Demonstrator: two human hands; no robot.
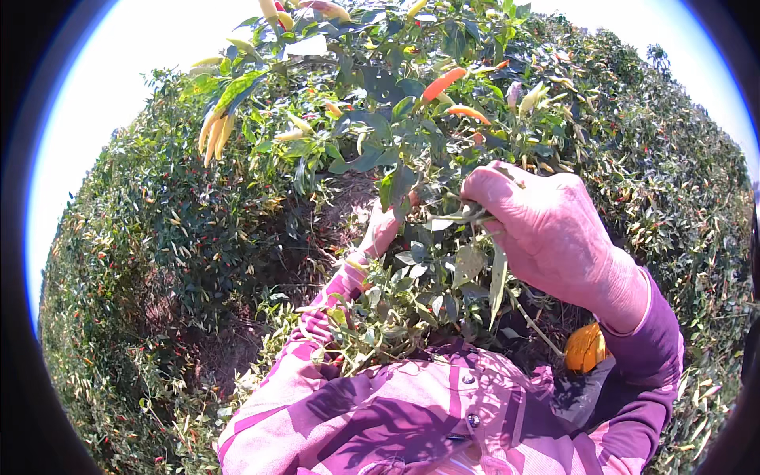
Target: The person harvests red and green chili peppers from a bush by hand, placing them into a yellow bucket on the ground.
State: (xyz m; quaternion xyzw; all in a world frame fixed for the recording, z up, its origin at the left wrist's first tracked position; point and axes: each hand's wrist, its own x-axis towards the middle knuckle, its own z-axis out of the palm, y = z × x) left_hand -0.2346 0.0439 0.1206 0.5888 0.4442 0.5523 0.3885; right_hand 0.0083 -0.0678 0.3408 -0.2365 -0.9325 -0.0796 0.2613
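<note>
Before me stands a chili pepper plant [380,124] bearing pale yellow, orange and red peppers. My right hand [534,225] is closed on a leafy stem of the plant [466,217], with drooping leaves under it. A red-orange pepper [443,84] and a smaller orange pepper [469,113] hang just above that hand. My left hand [386,222] reaches in among the leaves at the centre; foliage hides its fingers, so what it touches cannot be told. At the upper left a cluster of pale yellow peppers [217,133] hangs under a leaf.
Dense pepper plants [196,237] with small red and pale fruit surround me on both sides. Shaded soil [231,350] shows between them at the left. An orange rounded object [585,349] lies by my right forearm. Leafy branches press against my plaid shirt.
</note>
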